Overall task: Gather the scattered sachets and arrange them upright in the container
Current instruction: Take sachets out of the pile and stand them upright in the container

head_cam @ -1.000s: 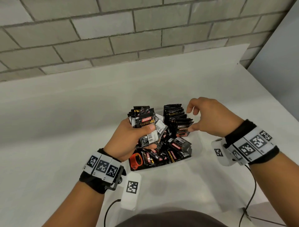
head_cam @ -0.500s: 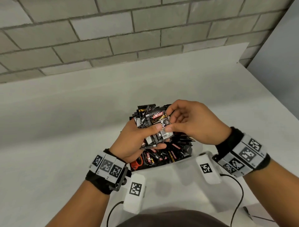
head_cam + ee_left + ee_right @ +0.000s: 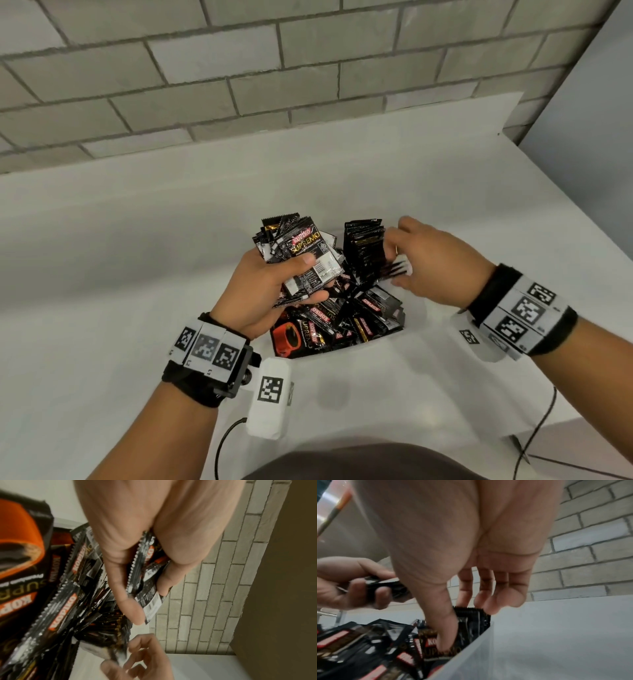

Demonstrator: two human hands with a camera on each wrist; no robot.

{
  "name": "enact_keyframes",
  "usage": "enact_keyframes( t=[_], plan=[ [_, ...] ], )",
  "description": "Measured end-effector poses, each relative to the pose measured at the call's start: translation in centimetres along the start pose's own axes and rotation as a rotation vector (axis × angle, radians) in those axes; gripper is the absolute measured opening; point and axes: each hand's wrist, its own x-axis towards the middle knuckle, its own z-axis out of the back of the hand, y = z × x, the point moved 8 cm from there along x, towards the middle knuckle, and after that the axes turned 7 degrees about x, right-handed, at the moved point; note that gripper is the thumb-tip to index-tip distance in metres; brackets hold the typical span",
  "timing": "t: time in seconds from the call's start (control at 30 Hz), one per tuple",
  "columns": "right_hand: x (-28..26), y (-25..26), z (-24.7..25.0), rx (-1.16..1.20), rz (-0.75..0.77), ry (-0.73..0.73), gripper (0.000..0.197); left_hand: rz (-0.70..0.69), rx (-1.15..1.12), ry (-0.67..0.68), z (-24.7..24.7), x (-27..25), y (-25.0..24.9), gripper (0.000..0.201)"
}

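My left hand (image 3: 313,279) grips a thick bundle of black sachets (image 3: 301,246) above the container's left side; in the left wrist view thumb and fingers clamp the bundle (image 3: 145,574). My right hand (image 3: 394,263) pinches one sachet (image 3: 399,269) at the near end of an upright row of sachets (image 3: 363,246) on the container's right side. Seen from the right wrist, the thumb (image 3: 447,631) presses that sachet (image 3: 471,623) down beside the translucent container wall (image 3: 476,653). Loose sachets (image 3: 363,315) lie jumbled in the container's front part.
A large black pack with an orange cup printed on it (image 3: 291,337) lies at the container's front left. The container stands on a white table (image 3: 137,274) against a grey brick wall (image 3: 239,85). A black cable (image 3: 534,435) trails from my right wrist.
My right hand took one sachet from the bundle in my left hand and carried it right to the upright row. The left hand keeps its bundle, raised slightly.
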Motion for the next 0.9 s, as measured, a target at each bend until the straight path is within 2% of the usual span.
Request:
enact_keyframes(
  t=[0.13, 0.23, 0.33, 0.5, 0.67, 0.8, 0.9],
  plan=[
    [1.9, -0.2, 0.9, 0.128, 0.054, -0.098, 0.033, -0.014, 0.079, 0.012, -0.2, 0.0, 0.2, 0.031],
    [2.9, -0.2, 0.6, 0.19, 0.087, -0.1, 0.025, -0.008, 0.115, -0.015, 0.1, 0.1, 0.3, 0.033],
    [3.3, -0.5, 0.5, 0.156, 0.059, -0.095, 0.023, 0.002, 0.125, -0.024, 0.3, 0.3, 0.3, 0.032],
    [2.6, 0.0, -0.4, 0.043, 0.02, -0.039, 0.029, 0.001, 0.131, -0.044, 0.7, 0.3, 0.2, 0.033],
    [2.1, -0.2, 0.0, 0.074, -0.01, -0.027, 0.045, 0.001, 0.171, -0.056, 0.6, 0.6, 0.2, 0.033],
    [1.9, 0.2, 0.0, 0.069, 0.03, -0.061, 0.041, -0.003, 0.197, -0.053, 0.3, 0.9, 0.0, 0.034],
    [2.2, -0.3, -0.5, 0.041, 0.001, -0.052, 0.04, 0.01, 0.187, -0.039, -0.1, 0.8, 0.1, 0.034]
  ],
)
